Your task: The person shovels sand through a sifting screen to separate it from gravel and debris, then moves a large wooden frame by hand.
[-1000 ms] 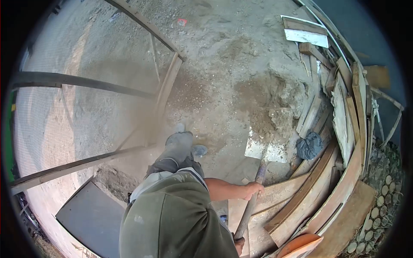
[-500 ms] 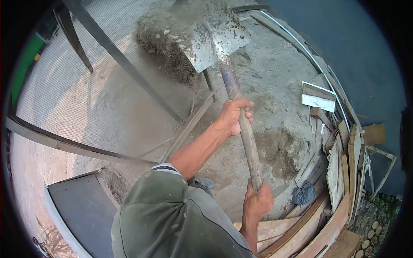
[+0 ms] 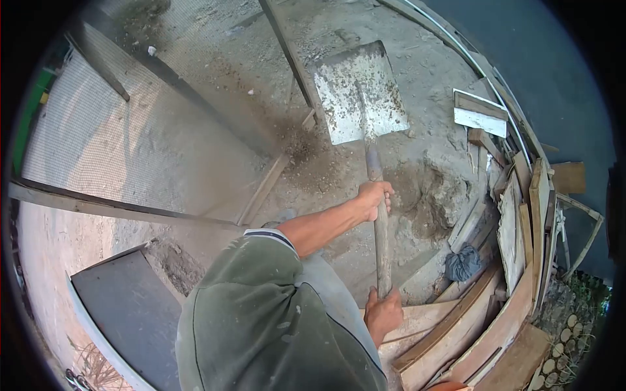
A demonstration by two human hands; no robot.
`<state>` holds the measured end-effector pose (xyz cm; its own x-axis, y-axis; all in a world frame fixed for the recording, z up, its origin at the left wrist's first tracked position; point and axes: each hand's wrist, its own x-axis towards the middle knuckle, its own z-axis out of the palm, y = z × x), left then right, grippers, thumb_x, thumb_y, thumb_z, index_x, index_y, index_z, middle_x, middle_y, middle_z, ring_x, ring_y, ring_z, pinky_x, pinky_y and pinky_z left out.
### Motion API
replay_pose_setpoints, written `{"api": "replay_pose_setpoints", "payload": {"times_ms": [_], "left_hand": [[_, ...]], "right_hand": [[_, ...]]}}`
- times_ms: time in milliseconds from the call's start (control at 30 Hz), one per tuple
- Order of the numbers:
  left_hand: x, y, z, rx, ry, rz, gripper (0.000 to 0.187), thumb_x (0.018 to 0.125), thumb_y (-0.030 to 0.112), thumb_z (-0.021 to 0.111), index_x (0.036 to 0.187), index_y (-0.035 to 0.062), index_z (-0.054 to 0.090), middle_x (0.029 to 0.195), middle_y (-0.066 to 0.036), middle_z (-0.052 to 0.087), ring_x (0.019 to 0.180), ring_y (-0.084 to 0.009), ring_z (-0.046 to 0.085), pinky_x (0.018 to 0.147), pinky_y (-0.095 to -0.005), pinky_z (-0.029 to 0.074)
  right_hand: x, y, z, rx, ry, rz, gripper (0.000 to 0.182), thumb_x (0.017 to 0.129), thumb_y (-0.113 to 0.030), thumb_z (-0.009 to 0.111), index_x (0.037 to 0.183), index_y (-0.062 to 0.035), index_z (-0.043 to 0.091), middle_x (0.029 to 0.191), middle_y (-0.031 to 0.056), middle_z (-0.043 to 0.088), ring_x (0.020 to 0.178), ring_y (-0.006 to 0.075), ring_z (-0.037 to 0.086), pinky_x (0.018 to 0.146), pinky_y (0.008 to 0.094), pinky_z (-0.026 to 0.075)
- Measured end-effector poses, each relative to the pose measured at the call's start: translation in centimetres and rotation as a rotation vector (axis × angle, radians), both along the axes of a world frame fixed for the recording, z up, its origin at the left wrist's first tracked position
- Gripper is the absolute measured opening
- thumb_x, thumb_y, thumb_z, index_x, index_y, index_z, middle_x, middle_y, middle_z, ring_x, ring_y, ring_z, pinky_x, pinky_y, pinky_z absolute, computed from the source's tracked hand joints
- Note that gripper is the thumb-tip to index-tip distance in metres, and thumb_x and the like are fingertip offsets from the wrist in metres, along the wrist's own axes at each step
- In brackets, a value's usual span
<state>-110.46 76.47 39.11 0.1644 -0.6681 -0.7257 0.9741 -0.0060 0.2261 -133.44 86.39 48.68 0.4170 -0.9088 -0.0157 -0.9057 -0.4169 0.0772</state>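
Observation:
My left hand is closed around the wooden shaft of a shovel, partway up. Lower down, my right hand grips the end of the same shaft. The shovel's square metal blade points away from me, worn and speckled with dirt, with no heap on it. Just left of the blade stands a slanted mesh screen in a wooden frame. Dust and loose grains blur the air and ground between blade and screen.
Broken ground with a dug hollow lies right of the shaft. Stacked wooden boards and a dark crumpled bag line the right side. A white-edged board piece rests farther up. At lower left is a grey panel.
The shovel has swung right, away from the screen, and the soil that was flying off its blade has gone. Both hands keep their grip; the left has moved down and right.

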Motion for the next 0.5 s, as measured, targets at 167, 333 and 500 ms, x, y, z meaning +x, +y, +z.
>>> {"api": "replay_pose_setpoints", "payload": {"times_ms": [167, 333, 500], "left_hand": [[-14.1, 1.4, -10.3, 0.36, 0.04, -0.305, 0.008, 0.066, 0.001, 0.058, 0.069, 0.0059, 0.051, 0.06, -0.005, 0.046, 0.048, -0.0172, 0.044, 0.043, -0.0352, 0.039], [-24.9, 5.7, -16.0, 0.58, 0.08, -0.689, 0.008, 0.066, -0.001, 0.056, 0.07, 0.0046, 0.052, 0.058, -0.006, 0.048, 0.048, -0.0196, 0.048, 0.046, -0.0378, 0.043], [-28.8, 11.1, -17.7, 0.778, 0.003, -1.206, 0.013, 0.065, -0.001, 0.061, 0.07, 0.0049, 0.051, 0.056, -0.007, 0.049, 0.044, -0.022, 0.05, 0.043, -0.0381, 0.046]], "right_hand": [[-8.6, 3.1, -3.1, 0.444, 0.133, -0.23, 0.046, 0.065, -0.038, 0.069, 0.094, -0.007, 0.051, 0.077, 0.0135, 0.061, 0.069, 0.0331, 0.061, 0.06, 0.0441, 0.047], [-12.7, 7.1, -4.3, 0.876, 0.341, -0.702, 0.044, 0.066, -0.044, 0.065, 0.087, -0.0078, 0.053, 0.079, 0.0154, 0.062, 0.073, 0.0342, 0.062, 0.064, 0.0468, 0.047], [-12.5, 7.0, -7.0, 1.022, 0.277, -0.935, 0.042, 0.066, -0.044, 0.065, 0.083, -0.0071, 0.054, 0.076, 0.016, 0.062, 0.072, 0.0356, 0.061, 0.065, 0.0475, 0.047]]}}
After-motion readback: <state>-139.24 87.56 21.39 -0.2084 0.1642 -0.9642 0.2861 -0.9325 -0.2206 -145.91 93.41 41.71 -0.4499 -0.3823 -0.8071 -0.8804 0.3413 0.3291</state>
